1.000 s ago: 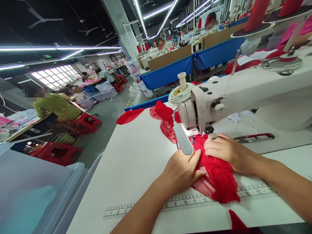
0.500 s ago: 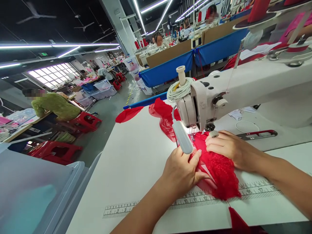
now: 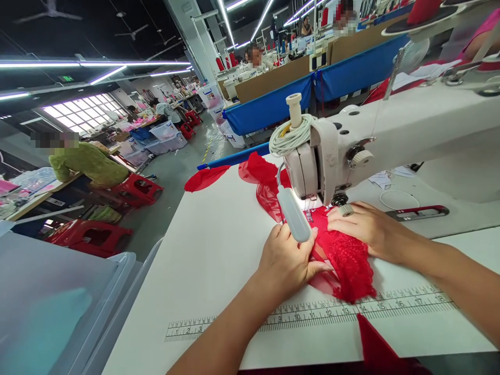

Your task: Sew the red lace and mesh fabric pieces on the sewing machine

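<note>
Red lace fabric (image 3: 349, 265) lies under the head of a white sewing machine (image 3: 300, 169), its scalloped edge trailing toward me. My left hand (image 3: 287, 258) presses on the sheer left part, thumb stretched out and some fingertips hidden behind a grey lamp (image 3: 294, 214). Just right of the needle area, my right hand (image 3: 361, 229) has its fingers bent onto the lace, holding it against the bed. More sheer red fabric (image 3: 267, 187) spreads out behind the presser foot.
A printed ruler (image 3: 312, 315) runs along the white table (image 3: 195, 260). Thread snips (image 3: 420, 212) lie right of the machine. A red pointed cloth (image 3: 373, 338) shows at the front edge. Plastic bins (image 3: 125, 281) stand left; people work at other tables beyond.
The lace has slid a little farther under the machine, away from the ruler, and both hands have moved slightly with it. The camera view has shifted a little.
</note>
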`<state>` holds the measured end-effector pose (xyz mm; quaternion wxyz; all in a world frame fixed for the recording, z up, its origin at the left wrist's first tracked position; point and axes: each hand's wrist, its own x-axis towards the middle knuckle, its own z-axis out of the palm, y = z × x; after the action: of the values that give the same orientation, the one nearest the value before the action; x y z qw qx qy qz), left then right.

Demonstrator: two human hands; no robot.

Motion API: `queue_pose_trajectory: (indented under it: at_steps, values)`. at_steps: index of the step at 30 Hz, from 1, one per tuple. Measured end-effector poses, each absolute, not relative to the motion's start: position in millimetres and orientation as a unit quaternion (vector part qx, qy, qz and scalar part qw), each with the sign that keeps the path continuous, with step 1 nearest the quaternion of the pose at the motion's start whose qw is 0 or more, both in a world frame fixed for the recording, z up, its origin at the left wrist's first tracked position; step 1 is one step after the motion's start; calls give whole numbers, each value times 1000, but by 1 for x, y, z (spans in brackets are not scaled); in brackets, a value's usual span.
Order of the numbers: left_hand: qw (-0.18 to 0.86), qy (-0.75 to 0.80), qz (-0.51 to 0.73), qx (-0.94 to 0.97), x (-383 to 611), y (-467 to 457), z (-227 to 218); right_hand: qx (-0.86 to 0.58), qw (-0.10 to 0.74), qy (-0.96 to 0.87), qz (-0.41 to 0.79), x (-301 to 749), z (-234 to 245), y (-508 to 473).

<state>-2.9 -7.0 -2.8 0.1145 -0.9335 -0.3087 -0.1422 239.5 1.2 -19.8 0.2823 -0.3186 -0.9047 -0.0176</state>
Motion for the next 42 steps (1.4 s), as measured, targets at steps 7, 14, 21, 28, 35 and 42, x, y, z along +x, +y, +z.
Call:
queue_pose_trajectory:
  at_steps: [7,14,21,28,35,42]
  values:
    - [146,-307,-156,-927,-4,-3,-5,-360,271,-893,8,242,-21,2]
    - [110,-277,-127,-946,0,-22,13,-345,287,-893,-19,246,-16,-3]
    - [169,-217,-102,-956,9,-44,22,-425,294,-856,-12,245,-14,-11]
    - [-26,-288,-98,-952,15,-40,22,-448,405,-782,155,233,-13,-7]
    - [-261,-402,-189,-857,18,-22,15,-526,296,-774,190,240,11,-30]
    - [-312,-397,-195,-841,15,-26,20,-488,312,-813,56,234,12,-38]
